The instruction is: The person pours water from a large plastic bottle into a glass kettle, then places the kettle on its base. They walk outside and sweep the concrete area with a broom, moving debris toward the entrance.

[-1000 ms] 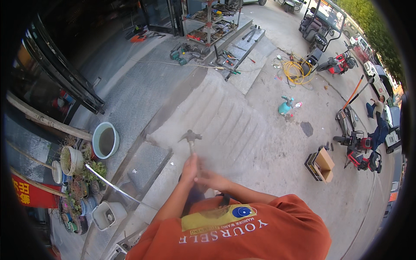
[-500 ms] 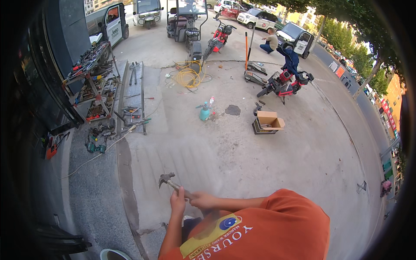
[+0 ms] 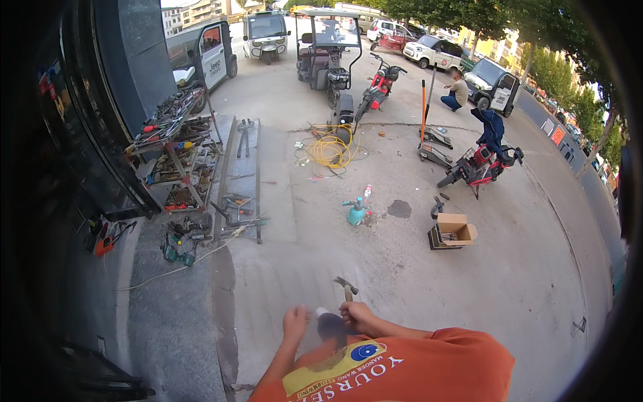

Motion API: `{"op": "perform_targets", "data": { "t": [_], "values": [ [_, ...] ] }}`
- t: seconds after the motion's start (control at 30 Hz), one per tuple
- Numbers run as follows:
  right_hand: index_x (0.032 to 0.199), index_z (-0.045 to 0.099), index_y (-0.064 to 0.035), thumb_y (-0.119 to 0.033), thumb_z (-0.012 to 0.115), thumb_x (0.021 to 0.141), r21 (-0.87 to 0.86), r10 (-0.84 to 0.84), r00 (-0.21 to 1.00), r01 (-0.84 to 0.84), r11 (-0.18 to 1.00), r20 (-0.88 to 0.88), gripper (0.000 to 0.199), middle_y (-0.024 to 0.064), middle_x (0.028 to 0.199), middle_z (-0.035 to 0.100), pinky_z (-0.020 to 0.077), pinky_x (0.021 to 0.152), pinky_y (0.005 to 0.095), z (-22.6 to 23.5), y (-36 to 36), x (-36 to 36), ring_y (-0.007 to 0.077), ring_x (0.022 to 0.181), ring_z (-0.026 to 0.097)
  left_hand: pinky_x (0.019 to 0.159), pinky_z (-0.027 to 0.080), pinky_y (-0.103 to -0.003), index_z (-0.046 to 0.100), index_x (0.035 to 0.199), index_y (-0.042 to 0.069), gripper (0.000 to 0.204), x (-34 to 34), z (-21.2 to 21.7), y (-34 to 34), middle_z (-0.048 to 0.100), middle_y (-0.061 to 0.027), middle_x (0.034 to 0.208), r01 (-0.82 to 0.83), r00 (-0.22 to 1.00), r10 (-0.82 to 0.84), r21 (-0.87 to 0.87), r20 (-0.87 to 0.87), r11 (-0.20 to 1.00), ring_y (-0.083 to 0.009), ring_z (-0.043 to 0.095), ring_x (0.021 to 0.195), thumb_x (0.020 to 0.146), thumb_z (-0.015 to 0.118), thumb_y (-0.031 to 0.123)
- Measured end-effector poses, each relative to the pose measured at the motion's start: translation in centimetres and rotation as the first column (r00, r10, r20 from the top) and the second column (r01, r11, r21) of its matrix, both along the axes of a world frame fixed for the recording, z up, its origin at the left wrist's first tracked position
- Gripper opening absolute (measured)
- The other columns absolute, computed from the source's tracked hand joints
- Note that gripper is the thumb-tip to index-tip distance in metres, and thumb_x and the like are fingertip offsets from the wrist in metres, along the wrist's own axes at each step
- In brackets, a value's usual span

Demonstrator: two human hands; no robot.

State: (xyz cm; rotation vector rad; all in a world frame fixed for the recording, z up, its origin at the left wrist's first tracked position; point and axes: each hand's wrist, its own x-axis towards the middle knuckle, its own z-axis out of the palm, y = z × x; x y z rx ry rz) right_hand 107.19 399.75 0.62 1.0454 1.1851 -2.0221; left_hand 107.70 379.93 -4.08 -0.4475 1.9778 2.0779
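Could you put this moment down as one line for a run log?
right hand: grips hammer, head up | left hand: open beside it, holding nothing visible | ground: concrete pavement | nearby: teal spray bottle, cardboard box

Shirt (image 3: 429, 365): orange, with a yellow patch and a blue round mark. Hose (image 3: 331, 151): yellow, coiled. Spray bottle (image 3: 355, 213): teal. Box (image 3: 457, 228): brown cardboard. Scooter (image 3: 479, 164): red and black. Pole (image 3: 423, 100): orange. Pavement (image 3: 402, 268): grey.

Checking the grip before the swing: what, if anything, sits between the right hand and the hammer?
Nothing visible. The right hand is closed directly around the hammer handle, head up. The left hand is beside it, blurred, apart from the handle.
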Motion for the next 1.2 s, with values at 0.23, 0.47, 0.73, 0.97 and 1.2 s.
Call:
{"op": "perform_targets", "data": {
  "t": [0.23, 0.47, 0.73, 0.97, 1.2],
  "values": [
    [0.065, 0.045, -0.01, -0.01, 0.059, 0.083, 0.118, 0.315, 0.947, -0.307, 0.944, -0.062, 0.023, -0.0019, 0.054, 0.041, 0.0279, 0.041, 0.0255, 1.2, 3.2, -12.4, 0.0101, 0.043, 0.035, 0.066, 0.049, -0.029, 0.06, 0.094, -0.001, 0.036, -10.6, 0.4, -0.1, 0.068, -0.0089, 0.082, -0.113, 0.993, 0.114, -0.127, 0.002, 0.985, -0.014, 0.062, 0.069, 0.093, 0.051, 0.033],
    [0.085, 0.055, -0.0019, -0.01, 0.06, 0.082, 0.288, 0.51, 0.848, -0.457, 0.841, -0.145, 0.01, -0.0035, 0.059, 0.044, 0.0282, 0.039, 0.0242, 1.9, 2.2, -22.7, 0.0067, 0.043, 0.038, 0.058, 0.045, -0.024, 0.056, 0.085, 0.004, 0.028, -13.4, 0.5, -1.8, 0.064, -0.0049, 0.079, -0.258, 0.958, 0.279, -0.22, 0.065, 0.941, -0.0089, 0.055, 0.065, 0.097, 0.049, 0.029],
    [0.078, 0.053, -0.0035, -0.01, 0.062, 0.081, 0.153, 0.556, 0.826, -0.54, 0.828, -0.091, 0.011, -0.003, 0.059, 0.043, 0.0275, 0.039, 0.0249, -0.3, -3.0, -32.0, 0.0072, 0.043, 0.037, 0.057, 0.046, -0.023, 0.055, 0.082, 0.004, 0.03, -13.7, -0.4, -6.5, 0.064, -0.0055, 0.078, -0.495, 0.835, 0.52, -0.166, 0.182, 0.853, -0.0093, 0.056, 0.064, 0.097, 0.049, 0.029],
    [0.075, 0.055, -0.0013, -0.016, 0.065, 0.079, 0.292, 0.696, 0.718, -0.662, 0.691, -0.021, 0.018, -0.0011, 0.054, 0.045, 0.028, 0.037, 0.0267, -1.7, -9.3, -43.0, 0.0094, 0.04, 0.039, 0.058, 0.047, -0.025, 0.058, 0.085, 0.0, 0.027, -24.0, -1.9, -13.6, 0.065, -0.0075, 0.077, -0.638, 0.736, 0.645, -0.105, 0.206, 0.763, -0.0109, 0.057, 0.062, 0.094, 0.052, 0.025],
    [0.074, 0.064, 0.0019, -0.033, 0.068, 0.077, 0.618, 0.872, 0.489, -0.677, 0.4, -0.029, 0.036, 0.0046, 0.056, 0.056, 0.0407, 0.044, 0.031, -0.7, -15.9, -54.7, 0.0135, 0.046, 0.052, 0.058, 0.048, -0.026, 0.059, 0.088, 0.0, 0.028, -36.0, 1.9, -22.0, 0.065, -0.0077, 0.077, -0.603, 0.772, 0.63, -0.213, 0.089, 0.769, -0.0121, 0.059, 0.063, 0.094, 0.052, 0.027]
  ]
}}
